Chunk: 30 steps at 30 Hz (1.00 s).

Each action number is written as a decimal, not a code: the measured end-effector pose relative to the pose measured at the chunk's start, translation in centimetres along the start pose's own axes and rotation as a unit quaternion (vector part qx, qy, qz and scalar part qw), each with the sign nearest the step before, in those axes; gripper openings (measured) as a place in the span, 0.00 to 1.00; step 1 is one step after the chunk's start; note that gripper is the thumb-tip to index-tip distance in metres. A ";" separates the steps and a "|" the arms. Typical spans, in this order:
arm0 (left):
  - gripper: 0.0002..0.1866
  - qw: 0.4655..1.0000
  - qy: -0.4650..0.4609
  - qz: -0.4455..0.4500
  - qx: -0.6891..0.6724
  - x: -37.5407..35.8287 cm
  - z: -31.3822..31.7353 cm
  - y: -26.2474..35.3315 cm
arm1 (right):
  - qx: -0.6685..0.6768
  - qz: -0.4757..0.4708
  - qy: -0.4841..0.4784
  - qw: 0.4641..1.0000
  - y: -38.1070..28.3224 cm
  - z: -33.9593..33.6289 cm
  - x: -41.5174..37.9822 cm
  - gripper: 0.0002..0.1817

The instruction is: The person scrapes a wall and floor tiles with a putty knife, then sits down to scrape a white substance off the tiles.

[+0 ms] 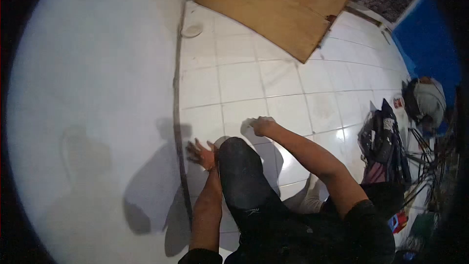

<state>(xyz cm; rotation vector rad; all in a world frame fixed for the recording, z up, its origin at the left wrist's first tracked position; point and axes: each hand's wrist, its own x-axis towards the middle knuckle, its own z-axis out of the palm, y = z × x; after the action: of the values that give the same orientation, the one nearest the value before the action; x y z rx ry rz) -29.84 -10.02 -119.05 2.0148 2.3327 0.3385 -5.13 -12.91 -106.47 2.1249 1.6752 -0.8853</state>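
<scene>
- Left hand: fingers spread wide, flat on white tiled floor just beside dark strip at foot of wall; grips nothing.
- Right hand: curled into loose fist, knuckles on tile, farther from strip than left hand; can't tell if anything's inside.
- Dark-clad knee between both hands.
- Wooden board well beyond hands, starting near strip's far end.
- Round disc just beside strip, near board.

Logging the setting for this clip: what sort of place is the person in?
Probably a room in a home, seen from floor level. The floor is white tile, meeting a plain white wall. A wooden board leans at the far end, and a helmet sits among clutter on the right.
</scene>
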 end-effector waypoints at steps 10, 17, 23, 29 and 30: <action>0.31 0.978 0.131 0.084 0.139 0.9 10.9 -4.7 | 0.028 0.169 -0.022 0.985 22.7 -0.8 -16.1 0.14; 0.19 0.866 0.200 0.448 -0.094 -6.1 8.2 6.7 | 0.119 0.327 -0.027 0.937 35.9 0.1 -34.3 0.09; 0.16 0.678 -0.001 0.680 -0.279 -10.3 3.7 24.1 | 0.098 0.426 0.042 0.899 28.2 -5.1 -43.2 0.16; 0.14 0.511 -0.163 0.792 -0.291 -21.8 -2.9 32.8 | 0.104 0.396 0.010 0.912 21.3 -3.3 -52.0 0.14; 0.14 0.488 -0.187 0.802 -0.290 -23.7 -3.5 33.8 | 0.123 0.370 -0.049 0.920 18.2 -5.7 -53.4 0.15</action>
<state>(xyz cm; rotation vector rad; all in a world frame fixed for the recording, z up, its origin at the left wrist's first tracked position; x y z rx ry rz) 6.08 -29.29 -111.84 2.5427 -0.5150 0.4515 6.66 -55.78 -71.30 2.5269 0.6111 -0.9470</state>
